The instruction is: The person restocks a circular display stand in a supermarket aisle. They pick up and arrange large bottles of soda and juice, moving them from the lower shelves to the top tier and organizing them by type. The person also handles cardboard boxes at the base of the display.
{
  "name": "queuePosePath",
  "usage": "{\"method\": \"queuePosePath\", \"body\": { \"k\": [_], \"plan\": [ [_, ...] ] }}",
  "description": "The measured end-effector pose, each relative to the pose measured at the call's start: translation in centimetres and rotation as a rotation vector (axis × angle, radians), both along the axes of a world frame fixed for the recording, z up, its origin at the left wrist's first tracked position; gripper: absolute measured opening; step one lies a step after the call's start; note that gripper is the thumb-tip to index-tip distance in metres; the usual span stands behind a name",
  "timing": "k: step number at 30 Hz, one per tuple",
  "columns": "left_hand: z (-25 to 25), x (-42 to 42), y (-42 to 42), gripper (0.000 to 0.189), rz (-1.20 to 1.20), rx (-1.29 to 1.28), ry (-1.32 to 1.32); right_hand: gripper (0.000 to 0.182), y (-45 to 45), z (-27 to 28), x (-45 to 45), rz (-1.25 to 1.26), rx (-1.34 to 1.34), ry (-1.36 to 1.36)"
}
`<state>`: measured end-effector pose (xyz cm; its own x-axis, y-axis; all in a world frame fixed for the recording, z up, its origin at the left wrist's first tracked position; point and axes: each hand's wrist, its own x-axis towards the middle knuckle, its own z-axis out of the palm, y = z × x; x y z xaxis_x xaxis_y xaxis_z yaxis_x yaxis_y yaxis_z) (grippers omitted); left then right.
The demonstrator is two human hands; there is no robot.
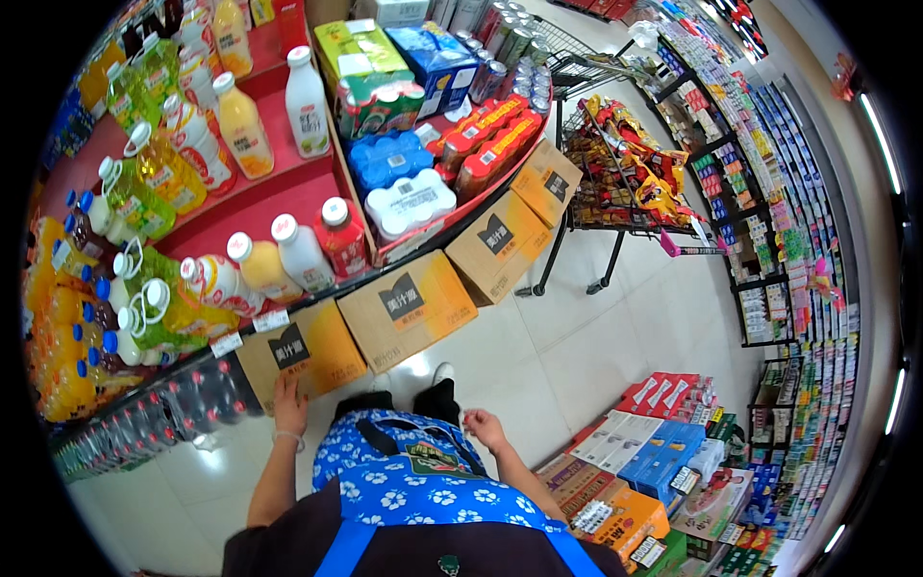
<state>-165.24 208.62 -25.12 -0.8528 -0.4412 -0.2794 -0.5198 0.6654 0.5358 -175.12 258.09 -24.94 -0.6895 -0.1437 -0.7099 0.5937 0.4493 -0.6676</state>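
Note:
My left hand (290,405) rests with its fingers on the near edge of a cardboard juice carton (324,350), below the display shelf. At my right side, my right hand (486,430) has its fingers curled near the blue flowered apron (404,498); a small red thing shows at the fingertips, too small to name. Beside the first carton stands another cardboard carton (433,310), with further cartons (497,245) along the shelf's curved edge. Above them, on the red shelf (288,191), stand a red-labelled bottle (341,234) and several juice bottles (265,267).
A shopping cart (613,173) filled with red and yellow packets stands at the upper right. Stacked drink boxes (656,447) are at the lower right. Shrink-wrapped dark bottles (205,400) sit left of the cartons. Packed shelves (764,216) line the far right.

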Motion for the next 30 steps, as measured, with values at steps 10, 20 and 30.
{"method": "queuePosePath", "body": {
  "k": [10, 20, 30],
  "plan": [
    [0.4, 2.1, 8.7, 0.031, 0.336, -0.081, 0.127, 0.039, 10.9, -0.7, -11.9, 0.162, 0.327, 0.352],
    [-1.2, -19.0, 28.7, 0.024, 0.187, 0.421, 0.212, 0.045, 26.9, 20.9, -39.3, 0.009, 0.944, 1.372],
    [9.3, -34.1, 39.9, 0.027, 0.125, 0.642, 0.13, 0.04, 36.3, 19.7, -52.8, 0.188, 1.063, 1.285]
  ]
}}
